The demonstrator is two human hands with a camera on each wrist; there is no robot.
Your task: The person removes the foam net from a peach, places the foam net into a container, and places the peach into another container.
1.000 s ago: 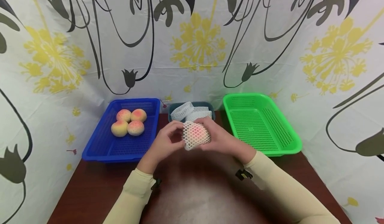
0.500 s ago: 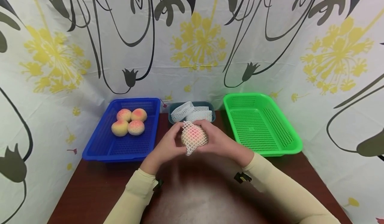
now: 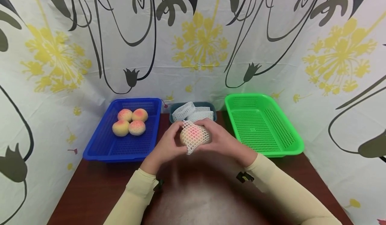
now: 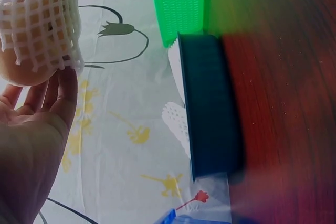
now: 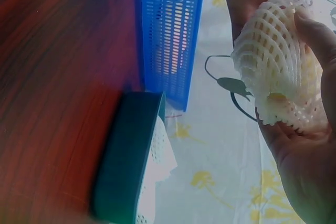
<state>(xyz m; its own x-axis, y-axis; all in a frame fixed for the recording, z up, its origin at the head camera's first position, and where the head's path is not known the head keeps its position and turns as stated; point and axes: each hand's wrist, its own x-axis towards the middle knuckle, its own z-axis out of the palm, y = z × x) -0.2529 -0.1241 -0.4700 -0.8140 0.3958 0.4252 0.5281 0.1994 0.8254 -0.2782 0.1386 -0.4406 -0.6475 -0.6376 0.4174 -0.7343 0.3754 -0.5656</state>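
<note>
A peach point(image 3: 193, 133), yellow with a pink blush, is held above the table between both hands, partly covered by a white foam net point(image 4: 42, 22). From the left, my left hand point(image 3: 166, 148) holds the net's edge, fingertips at the top and thumb near the bottom. On the other side my right hand point(image 3: 224, 139) grips the net-covered peach, its thumb on the netting in the right wrist view. Bare peach skin shows on the left side, below the net's edge in the left wrist view. The fingers behind the fruit are partly hidden.
At the left, a blue basket point(image 3: 120, 158) holds several peaches point(image 3: 137, 128). A dark teal tray point(image 4: 212, 108) with white foam nets point(image 3: 200, 114) stands behind the hands. A green basket point(image 3: 253, 129) is at the right. A patterned cloth point(image 3: 193, 51) hangs behind the table point(image 3: 193, 198).
Over the last second the net and peach have turned and shifted slightly left, and the left thumb and fingers have closed in on the net's edge. The baskets have stayed put.
</note>
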